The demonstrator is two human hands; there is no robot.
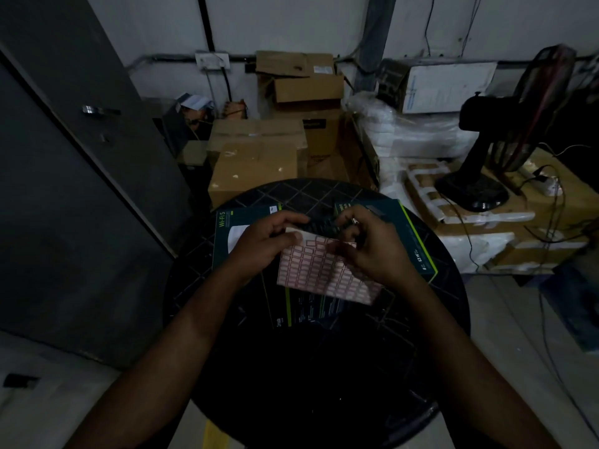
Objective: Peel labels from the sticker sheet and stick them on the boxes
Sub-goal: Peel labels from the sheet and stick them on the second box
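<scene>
The sticker sheet is a pale sheet printed with rows of small red-outlined labels. It is held above the dark round table, in front of the person, tilted so that its near edge hangs lower. Its upper left corner is folded or curled back.

The left hand grips the sheet at the upper left corner, thumb on the printed face and fingers curled behind it. The right hand is at the upper right part of the sheet, fingers curled and thumb and forefinger drawn together at the top edge; whether a single label is pinched between them cannot be told in the dim light.

Two dark green boxes lie flat on the table beneath the hands. The left box shows "Wi-Fi 5" lettering and a white panel. The right box has a bright green edge stripe and carries "63 W" print. Their near edges meet below the sheet.

Behind the table stand stacked cardboard cartons. To the right, a black pedestal fan rests on wrapped packages, with cables trailing nearby. A dark door occupies the left side.
</scene>
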